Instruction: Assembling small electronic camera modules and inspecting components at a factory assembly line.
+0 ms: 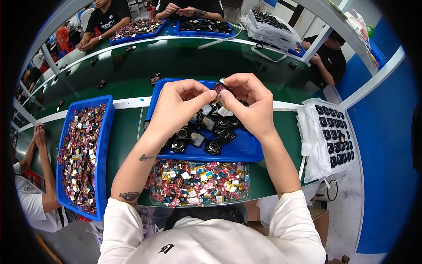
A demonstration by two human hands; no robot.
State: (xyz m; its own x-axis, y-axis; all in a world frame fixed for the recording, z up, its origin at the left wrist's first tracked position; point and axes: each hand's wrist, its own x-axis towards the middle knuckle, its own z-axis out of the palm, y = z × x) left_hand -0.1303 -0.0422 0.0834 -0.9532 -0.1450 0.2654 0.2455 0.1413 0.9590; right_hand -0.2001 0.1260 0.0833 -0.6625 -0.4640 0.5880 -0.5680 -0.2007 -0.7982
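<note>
My left hand (178, 103) and my right hand (252, 103) meet above a blue tray (239, 147). Fingers of both hands pinch a small red circuit board (218, 88) between them; a pale piece shows just below it. Part of the board is hidden by the fingertips. Beneath the hands, the tray holds several black watch-like housings (213, 147), some with silver-grey pieces (197, 139) in or on them. Closer to me, a clear shallow tray (247, 193) is filled with small red, white, yellow and blue electronic parts (193, 182).
Left stands a long blue bin (105, 176) of similar small parts. A stack of white trays (313, 154) with black housings sits right. Beyond the white rail runs a green conveyor (184, 64) with scattered housings. Co-workers sit across and at left (39, 193). White metal posts (373, 83) frame the bench.
</note>
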